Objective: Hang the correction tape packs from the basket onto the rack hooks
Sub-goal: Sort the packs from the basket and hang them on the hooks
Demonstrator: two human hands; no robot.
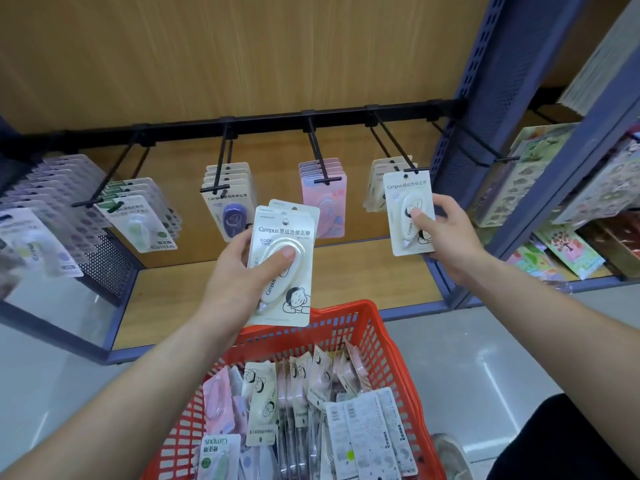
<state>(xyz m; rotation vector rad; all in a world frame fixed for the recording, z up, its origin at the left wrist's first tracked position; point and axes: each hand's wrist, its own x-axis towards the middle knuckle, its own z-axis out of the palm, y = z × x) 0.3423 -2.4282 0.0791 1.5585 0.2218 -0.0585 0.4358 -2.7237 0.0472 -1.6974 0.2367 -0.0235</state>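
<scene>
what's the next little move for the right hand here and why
Probably ease the cream pack in the right hand onto the rightmost hook and slide it back against the matching packs hanging there. Its punched hole sits right at the hook's tip, though whether it is threaded is unclear; the left hand holds more packs waiting.

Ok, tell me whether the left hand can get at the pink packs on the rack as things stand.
Probably not to grasp: the left hand grips a stack of cream packs, so its fingers are taken. The way to the pink packs looks free.
</scene>
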